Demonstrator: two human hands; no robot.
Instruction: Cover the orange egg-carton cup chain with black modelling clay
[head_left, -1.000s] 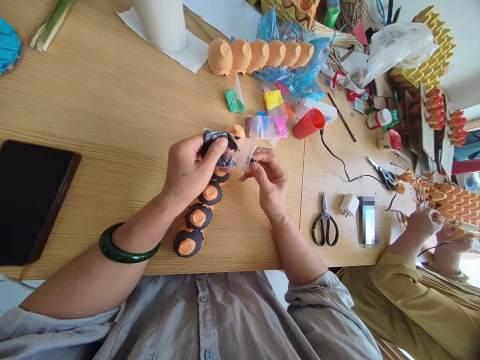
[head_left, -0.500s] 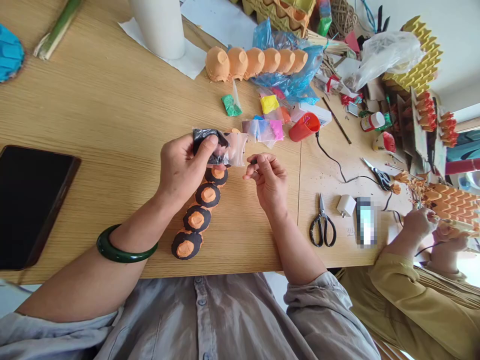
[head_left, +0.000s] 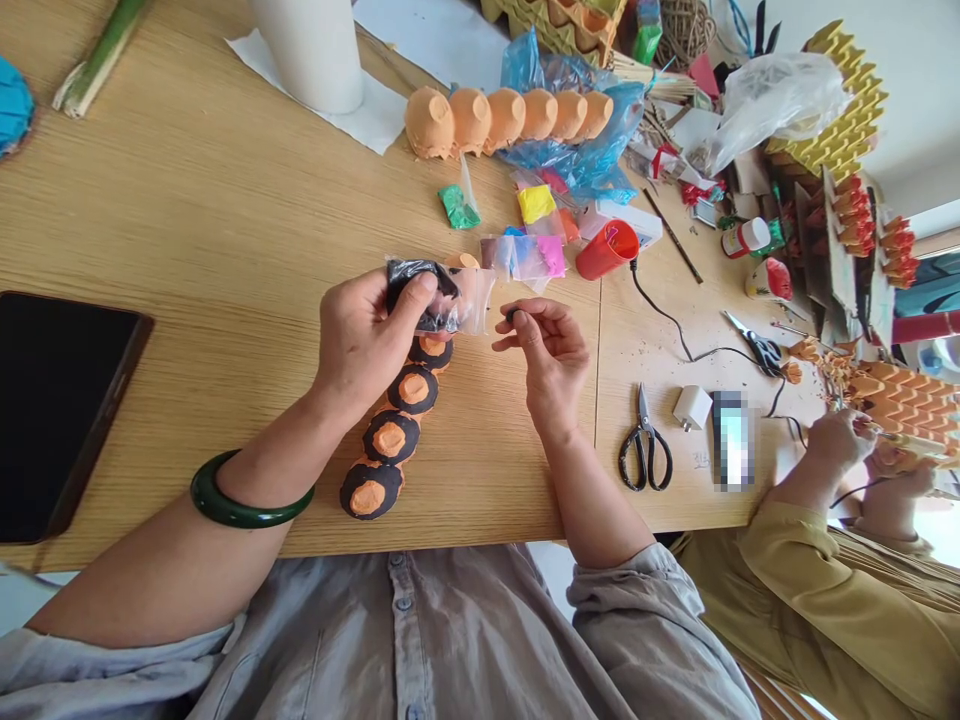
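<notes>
My left hand (head_left: 364,335) grips a small clear zip bag (head_left: 471,300) with black modelling clay (head_left: 409,280) inside, thumb on top. To its right, my right hand (head_left: 551,350) pinches a small black lump of clay (head_left: 513,315) between thumb and fingertips, its other fingers curled loosely. Below the bag a row of orange egg-carton cups (head_left: 390,438) lies on the table, several ringed with black; its far end is partly hidden by the bag and my left hand.
Farther back stand a plain orange cup row (head_left: 506,120), small clay packets (head_left: 535,205) and a red cup (head_left: 609,250). Black scissors (head_left: 645,450) and a white plug adapter (head_left: 691,407) lie to the right. A tablet (head_left: 64,410) is at left. A co-worker's hands (head_left: 840,440) work at far right.
My right hand has drawn slightly right, away from the bag, and the black lump in its fingertips shows more clearly. My left hand keeps its hold on the bag.
</notes>
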